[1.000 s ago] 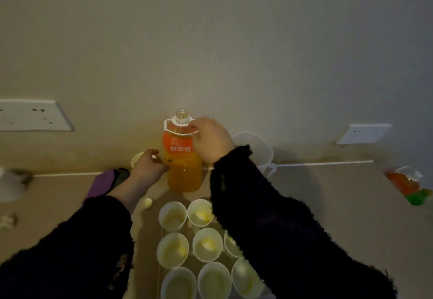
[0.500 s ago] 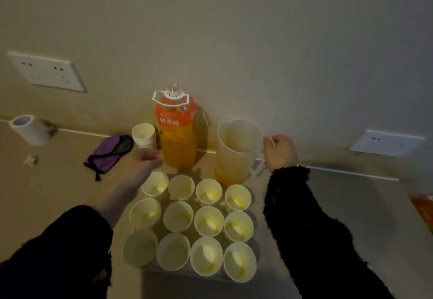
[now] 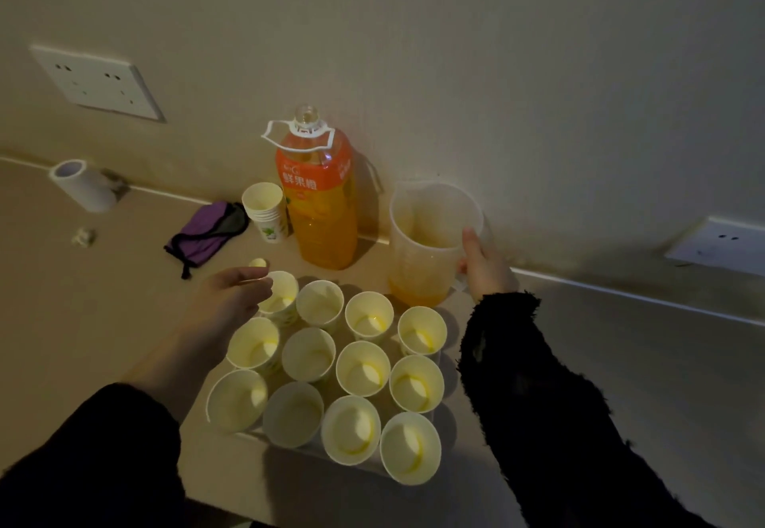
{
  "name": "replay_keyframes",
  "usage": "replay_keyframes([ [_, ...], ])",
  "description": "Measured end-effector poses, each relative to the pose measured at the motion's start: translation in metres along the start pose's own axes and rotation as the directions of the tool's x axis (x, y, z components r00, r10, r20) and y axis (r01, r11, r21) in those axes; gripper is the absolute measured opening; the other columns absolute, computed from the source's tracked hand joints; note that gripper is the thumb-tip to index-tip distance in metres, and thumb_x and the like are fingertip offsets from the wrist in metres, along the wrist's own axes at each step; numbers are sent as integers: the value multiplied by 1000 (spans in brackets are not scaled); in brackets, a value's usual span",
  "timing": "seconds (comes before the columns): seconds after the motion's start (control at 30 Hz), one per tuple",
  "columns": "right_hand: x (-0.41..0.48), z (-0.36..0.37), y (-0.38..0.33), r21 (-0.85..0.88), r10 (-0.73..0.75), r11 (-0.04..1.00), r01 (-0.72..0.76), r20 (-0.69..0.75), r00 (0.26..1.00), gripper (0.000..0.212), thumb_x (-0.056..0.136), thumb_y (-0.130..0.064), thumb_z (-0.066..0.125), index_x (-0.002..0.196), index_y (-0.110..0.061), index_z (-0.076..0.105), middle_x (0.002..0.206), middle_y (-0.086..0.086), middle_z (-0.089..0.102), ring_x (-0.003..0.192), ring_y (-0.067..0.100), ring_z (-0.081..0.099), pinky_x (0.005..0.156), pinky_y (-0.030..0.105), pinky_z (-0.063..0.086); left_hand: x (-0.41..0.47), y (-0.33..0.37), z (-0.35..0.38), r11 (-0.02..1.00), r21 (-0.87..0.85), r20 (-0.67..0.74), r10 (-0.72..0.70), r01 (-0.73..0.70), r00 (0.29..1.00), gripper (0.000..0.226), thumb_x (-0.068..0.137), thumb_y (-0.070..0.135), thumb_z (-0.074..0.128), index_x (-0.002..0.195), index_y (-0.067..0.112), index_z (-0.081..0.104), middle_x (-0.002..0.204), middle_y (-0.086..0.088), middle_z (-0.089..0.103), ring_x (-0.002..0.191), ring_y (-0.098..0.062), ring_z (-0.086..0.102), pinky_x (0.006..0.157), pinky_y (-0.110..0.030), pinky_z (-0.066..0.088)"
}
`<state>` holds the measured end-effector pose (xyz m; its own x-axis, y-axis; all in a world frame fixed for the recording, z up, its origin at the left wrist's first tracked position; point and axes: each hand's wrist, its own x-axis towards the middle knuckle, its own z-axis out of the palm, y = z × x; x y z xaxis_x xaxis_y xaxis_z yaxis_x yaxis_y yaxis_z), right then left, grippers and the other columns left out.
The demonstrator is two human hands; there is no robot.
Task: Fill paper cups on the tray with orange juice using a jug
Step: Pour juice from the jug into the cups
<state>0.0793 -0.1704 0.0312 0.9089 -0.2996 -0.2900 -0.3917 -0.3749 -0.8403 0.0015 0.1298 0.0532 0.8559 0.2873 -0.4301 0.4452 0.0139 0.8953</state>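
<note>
The right grip (image 3: 484, 271) has moved from the juice bottle (image 3: 318, 213) to hold the jug (image 3: 422, 238). The left grip (image 3: 232, 296) hangs wide over the paper cups (image 3: 362, 368); pouring likely follows.

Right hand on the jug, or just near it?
Touching. Head view: the right hand grips the jug at its handle, thumb lying against its side.
</note>
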Motion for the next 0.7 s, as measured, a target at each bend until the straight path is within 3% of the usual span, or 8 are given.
replay_keyframes([
  [0.1,5,2,7,153,16,988,-15,-9,1000,41,97,-48,40,99,-11,61,76,1,58,67,13,53,51,6,37,-2,-2,-3,1000,-10,4,0,0,1000,25,77,13,71,101,13,61,107,-16,63,107,-28,59,92,-33,43],
  [0.13,5,4,5,192,10,981,-7,-16,1000,38,97,-45,43,99,-11,61,77,1,58,70,15,55,53,6,39,-2,-3,-3,1000,-16,-1,1,-1,1000,16,84,11,65,99,14,61,108,-16,63,108,-27,59,95,-35,42],
  [0.2,5,11,2,299,18,954,-3,-46,999,32,92,-44,51,105,-16,60,92,6,64,89,21,61,78,23,50,-1,-6,-3,1000,-24,-15,-1,1,1000,10,90,9,58,97,15,61,107,-14,63,106,-25,59,98,-37,40],
  [0.27,4,15,-1,417,64,908,-22,-87,994,46,81,-48,56,114,-15,61,108,11,66,102,26,62,92,40,50,-2,-7,-2,999,-46,-19,0,-1,1000,8,92,11,56,95,16,61,101,-10,65,103,-23,59,97,-36,40],
  [0.43,3,8,-2,425,157,904,-52,-215,964,51,85,-47,57,110,-3,65,105,16,66,99,31,61,89,41,49,0,-6,-4,994,-113,-32,3,-7,999,14,97,21,48,96,14,60,100,-10,64,97,-21,60,96,-36,40],
  [0.53,-1,-3,-13,416,103,909,18,-267,958,65,61,-61,54,94,-7,69,89,14,65,91,33,62,87,48,51,7,-7,-8,989,-150,-43,-21,14,999,27,100,32,40,98,14,60,98,-8,64,97,-21,60,94,-36,40],
  [0.63,-1,-22,-30,368,26,925,91,-302,953,45,55,-57,56,62,-12,61,59,4,56,68,26,55,72,45,50,15,-8,-10,987,-154,-49,-53,44,997,43,102,41,30,108,8,57,102,-9,62,103,-24,56,94,-36,38],
  [0.7,-8,-36,-47,324,-41,933,155,-333,942,42,51,-56,55,49,-15,50,44,-2,45,57,21,46,59,39,40,18,-4,-11,985,-160,-45,-68,60,997,47,102,42,25,111,7,55,107,-11,60,109,-24,54,97,-37,37],
])
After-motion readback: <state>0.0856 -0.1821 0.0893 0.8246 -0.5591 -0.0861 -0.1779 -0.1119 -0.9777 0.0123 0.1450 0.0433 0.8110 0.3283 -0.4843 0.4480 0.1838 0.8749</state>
